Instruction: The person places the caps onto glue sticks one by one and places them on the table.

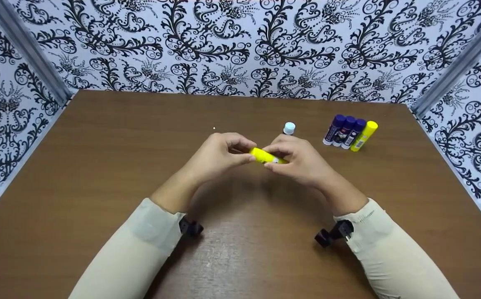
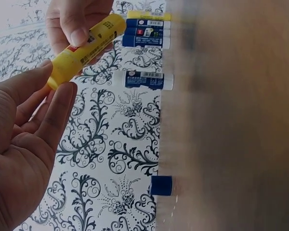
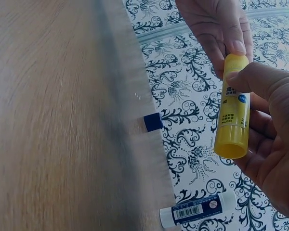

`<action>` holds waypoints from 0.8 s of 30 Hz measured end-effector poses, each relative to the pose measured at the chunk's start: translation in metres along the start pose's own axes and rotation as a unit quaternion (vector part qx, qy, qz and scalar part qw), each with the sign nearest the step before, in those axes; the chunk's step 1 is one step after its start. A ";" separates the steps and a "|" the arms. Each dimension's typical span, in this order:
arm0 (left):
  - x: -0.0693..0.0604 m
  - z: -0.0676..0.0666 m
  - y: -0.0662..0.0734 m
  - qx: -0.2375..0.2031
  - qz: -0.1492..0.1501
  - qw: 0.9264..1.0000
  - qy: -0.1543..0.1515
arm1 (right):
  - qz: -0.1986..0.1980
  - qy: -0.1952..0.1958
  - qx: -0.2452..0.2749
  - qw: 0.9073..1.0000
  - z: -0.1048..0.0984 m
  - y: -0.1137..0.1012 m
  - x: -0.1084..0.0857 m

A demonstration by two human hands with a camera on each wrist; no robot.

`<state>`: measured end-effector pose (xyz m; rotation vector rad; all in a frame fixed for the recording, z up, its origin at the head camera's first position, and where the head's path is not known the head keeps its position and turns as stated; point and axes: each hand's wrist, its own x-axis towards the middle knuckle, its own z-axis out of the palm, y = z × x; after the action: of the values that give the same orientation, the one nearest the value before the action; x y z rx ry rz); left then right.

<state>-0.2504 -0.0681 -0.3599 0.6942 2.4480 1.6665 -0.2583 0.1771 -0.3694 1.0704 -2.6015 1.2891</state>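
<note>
A yellow glue stick [image 1: 260, 155] is held up over the table between both hands. My left hand [image 1: 219, 153] pinches one end of it between thumb and fingers. Around the labelled body curl the thumb and fingers of my right hand [image 1: 304, 160]. Just behind the right hand stands another glue stick [image 2: 144, 80] with a blue label and a white top; in the head view the hand hides its lower part. A dark blue cap [image 3: 153, 122] rests on the table, seen in both wrist views.
Three dark blue glue sticks [image 1: 344, 131] stand in a row at the back right, with a yellow glue stick [image 1: 364, 136] beside them. The brown wooden table [image 1: 99, 166] meets black-and-white patterned walls [image 1: 207, 45]. A tiny white speck [image 1: 214, 128] lies behind the left hand.
</note>
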 end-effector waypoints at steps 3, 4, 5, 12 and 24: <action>0.000 0.002 -0.001 -0.003 0.003 1.000 0.001 | -0.005 0.002 -0.001 1.000 -0.001 -0.001 -0.001; 0.001 0.002 -0.001 -0.003 0.006 1.000 0.002 | -0.006 0.003 -0.001 1.000 -0.001 -0.001 -0.001; 0.000 0.002 0.000 -0.003 0.008 1.000 0.003 | -0.006 0.003 -0.001 1.000 -0.001 -0.001 -0.001; 0.000 0.004 0.004 0.004 0.014 1.000 0.000 | -0.001 -0.001 -0.007 1.000 -0.003 -0.003 -0.003; 0.000 0.002 0.005 0.008 0.017 1.000 -0.002 | -0.003 -0.006 -0.003 1.000 -0.007 -0.006 -0.004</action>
<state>-0.2479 -0.0649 -0.3558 0.7447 2.4629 1.6565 -0.2538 0.1817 -0.3625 1.0873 -2.6069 1.2762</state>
